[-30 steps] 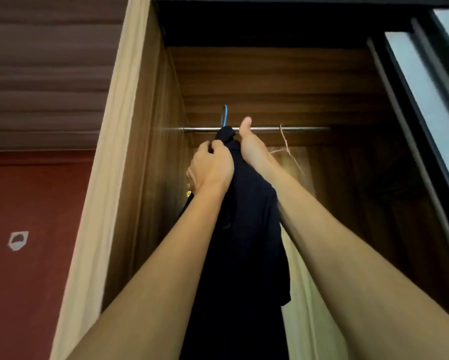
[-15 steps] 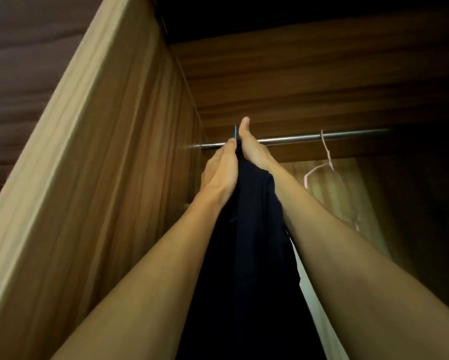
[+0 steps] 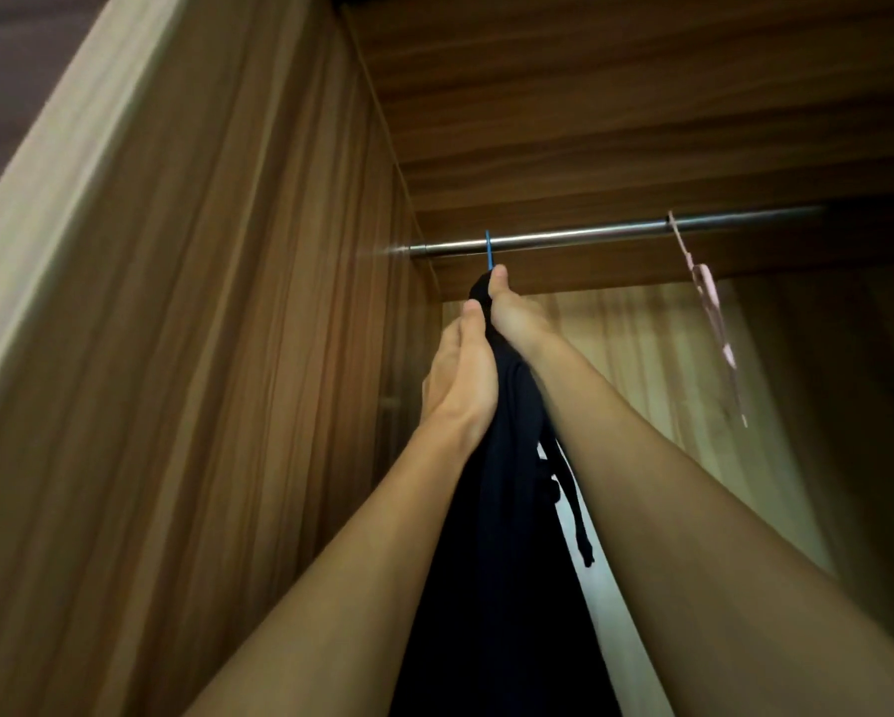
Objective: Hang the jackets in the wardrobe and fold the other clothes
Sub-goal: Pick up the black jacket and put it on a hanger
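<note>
A dark navy jacket (image 3: 501, 535) hangs from a blue hanger hook (image 3: 488, 249) that sits over the metal wardrobe rail (image 3: 589, 235), near the rail's left end. My left hand (image 3: 463, 370) presses against the jacket's left side just under the collar, fingers straight. My right hand (image 3: 512, 315) grips the top of the jacket at the neck, thumb up by the hook. A dark drawstring (image 3: 574, 509) dangles on the jacket's right side. Most of the hanger is hidden in the cloth.
An empty pink hanger (image 3: 708, 302) hangs on the rail further right. The wardrobe's wooden side wall (image 3: 279, 302) stands close on the left. A pale back panel (image 3: 641, 364) shows behind the arms.
The view has moved closer under the rail. The blue hook now sits over the rail, and both hands have slid lower on the jacket's neck. My left hand's fingers have straightened.
</note>
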Demonstrator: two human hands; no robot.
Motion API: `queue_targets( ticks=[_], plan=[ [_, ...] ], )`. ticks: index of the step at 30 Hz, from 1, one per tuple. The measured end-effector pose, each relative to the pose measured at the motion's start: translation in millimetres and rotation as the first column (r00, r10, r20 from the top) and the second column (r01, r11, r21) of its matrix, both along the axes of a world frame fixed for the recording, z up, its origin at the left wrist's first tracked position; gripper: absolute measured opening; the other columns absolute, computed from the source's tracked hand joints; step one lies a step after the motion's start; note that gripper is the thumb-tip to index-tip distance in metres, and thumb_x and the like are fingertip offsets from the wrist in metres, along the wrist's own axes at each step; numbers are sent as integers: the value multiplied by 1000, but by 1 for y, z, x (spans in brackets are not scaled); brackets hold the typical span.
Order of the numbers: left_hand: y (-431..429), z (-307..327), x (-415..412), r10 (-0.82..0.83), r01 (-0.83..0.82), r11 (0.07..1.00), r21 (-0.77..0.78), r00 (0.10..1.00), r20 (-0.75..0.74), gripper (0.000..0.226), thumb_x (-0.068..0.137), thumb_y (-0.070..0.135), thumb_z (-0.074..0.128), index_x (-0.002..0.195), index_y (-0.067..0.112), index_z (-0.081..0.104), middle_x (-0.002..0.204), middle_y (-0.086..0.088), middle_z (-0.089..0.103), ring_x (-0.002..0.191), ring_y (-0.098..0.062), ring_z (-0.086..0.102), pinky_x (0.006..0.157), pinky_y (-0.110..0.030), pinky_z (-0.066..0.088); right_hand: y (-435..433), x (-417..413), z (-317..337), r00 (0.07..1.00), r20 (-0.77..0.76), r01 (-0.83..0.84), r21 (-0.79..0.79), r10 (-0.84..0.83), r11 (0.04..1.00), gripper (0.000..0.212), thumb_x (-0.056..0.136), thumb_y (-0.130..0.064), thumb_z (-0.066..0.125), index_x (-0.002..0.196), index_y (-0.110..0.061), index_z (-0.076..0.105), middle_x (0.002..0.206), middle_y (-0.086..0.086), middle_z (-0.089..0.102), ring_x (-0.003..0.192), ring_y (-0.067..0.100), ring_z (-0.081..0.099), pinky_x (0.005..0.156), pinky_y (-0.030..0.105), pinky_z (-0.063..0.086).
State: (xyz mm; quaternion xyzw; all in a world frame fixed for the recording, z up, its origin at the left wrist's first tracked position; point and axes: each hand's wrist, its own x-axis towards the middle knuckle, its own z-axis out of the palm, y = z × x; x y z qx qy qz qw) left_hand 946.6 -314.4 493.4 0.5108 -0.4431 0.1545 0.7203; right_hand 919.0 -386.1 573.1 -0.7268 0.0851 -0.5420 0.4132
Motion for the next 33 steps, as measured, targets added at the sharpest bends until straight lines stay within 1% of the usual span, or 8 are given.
queue_targets(
  ticks=[4, 9, 12, 14, 17, 22, 27, 33],
  plan=[
    [12, -13, -11, 25, -25, 1000, 1, 999, -25, 63, 96, 70, 24, 149, 39, 42, 147, 1, 53, 134, -23, 50, 117, -42, 33, 3, -10, -25, 999, 25, -38, 38, 38, 999, 72, 100, -62, 26, 140, -7, 50, 138, 13, 57, 124, 29, 56, 104, 35, 43],
    [36, -44, -38, 117, -117, 990, 76, 993, -2, 60, 103, 61, 16, 153, 35, 35, 150, 1, 49, 133, -20, 47, 93, -28, 26, 16, -39, -58, 989, 151, 20, -97, -5, 995, 60, 104, -49, 31, 100, -2, 68, 100, 14, 71, 95, 30, 65, 83, 39, 49],
    [49, -76, -49, 180, -192, 975, 111, 978, 110, 63, 102, 61, 16, 154, 30, 33, 151, -1, 47, 134, -18, 46, 104, -26, 28, 24, -60, -88, 988, 142, 91, -211, -62, 973, 44, 104, -40, 38, 85, -9, 62, 91, 10, 66, 87, 26, 61, 83, 42, 49],
    [56, -101, -51, 225, -257, 960, 109, 944, 242, 72, 97, 67, 14, 154, 26, 34, 148, -4, 51, 135, -24, 48, 115, -40, 36, 27, -74, -114, 983, 58, 184, -306, -175, 934, 19, 102, -25, 48, 98, -10, 59, 99, 8, 62, 92, 23, 57, 88, 40, 48],
    [71, -133, -58, 267, -330, 932, 150, 905, 330, 73, 97, 65, 15, 156, 23, 27, 151, -7, 48, 136, -27, 46, 112, -49, 39, 40, -102, -155, 944, -25, 292, -397, -329, 870, 25, 101, -18, 49, 118, -2, 58, 115, 14, 63, 107, 30, 60, 91, 37, 47],
    [107, -186, -81, 243, -342, 901, 267, 907, 343, 63, 105, 48, 28, 159, 19, 14, 159, -9, 35, 143, -28, 38, 116, -45, 35, 73, -149, -221, 815, -167, 414, -502, -555, 760, 47, 104, -42, 40, 137, -9, 47, 138, 11, 51, 122, 28, 53, 100, 38, 45],
    [152, -257, -113, 81, -208, 896, 392, 945, 316, 66, 105, 47, 31, 161, 21, 7, 165, -6, 25, 149, -25, 27, 120, -39, 26, 112, -198, -277, 736, -249, 468, -484, -629, 739, 49, 103, -45, 39, 140, -13, 44, 143, 7, 49, 126, 24, 51, 101, 31, 39],
    [197, -330, -160, -88, -62, 849, 526, 963, 255, 70, 104, 39, 44, 160, 17, 10, 166, -7, 19, 152, -24, 20, 122, -35, 19, 165, -276, -348, 572, -320, 524, -566, -755, 637, 46, 103, -41, 42, 138, -11, 46, 139, 11, 50, 123, 29, 51, 105, 43, 43]
  ],
)
